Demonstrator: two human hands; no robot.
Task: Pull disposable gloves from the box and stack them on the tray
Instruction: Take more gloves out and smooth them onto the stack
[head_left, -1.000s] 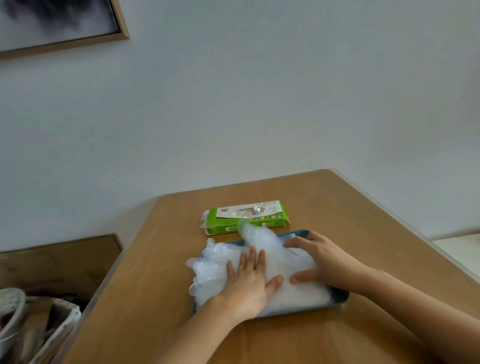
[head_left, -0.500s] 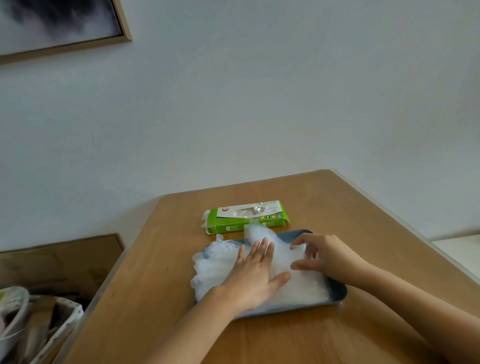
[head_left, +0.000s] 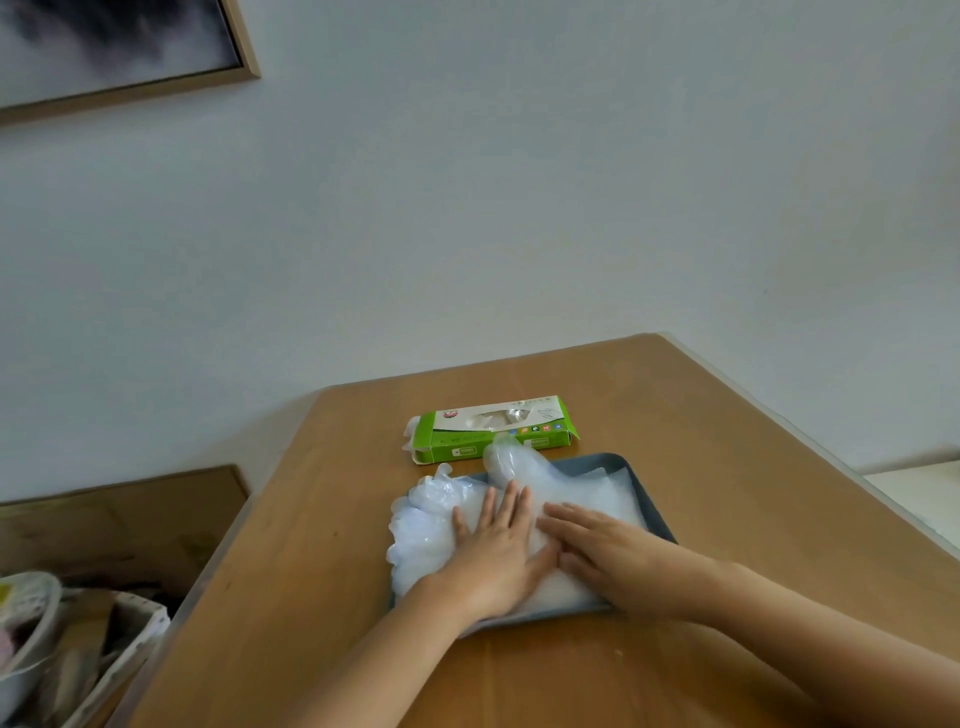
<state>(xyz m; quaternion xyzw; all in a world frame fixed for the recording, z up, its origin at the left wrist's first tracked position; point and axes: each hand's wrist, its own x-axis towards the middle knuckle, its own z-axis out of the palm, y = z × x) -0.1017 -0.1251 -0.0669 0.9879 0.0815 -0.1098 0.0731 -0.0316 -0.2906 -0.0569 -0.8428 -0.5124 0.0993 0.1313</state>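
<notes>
I see left grip (head_left: 493, 556) spread flat, fingers straight, pressing on the glove stack (head_left: 423, 525). Right grip (head_left: 615, 564) is flat on it too, just beside the left. Stack lies in the tray (head_left: 652, 512), spilling over the tray's left edge. Glove box (head_left: 493, 434) sits just behind the tray on the worktop (head_left: 311, 597).

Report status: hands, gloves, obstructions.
Left hand and right hand flat, pressing gloves. Gloves piled on tray, fingers overhanging its left edge. Box behind tray, nothing blocking.
</notes>
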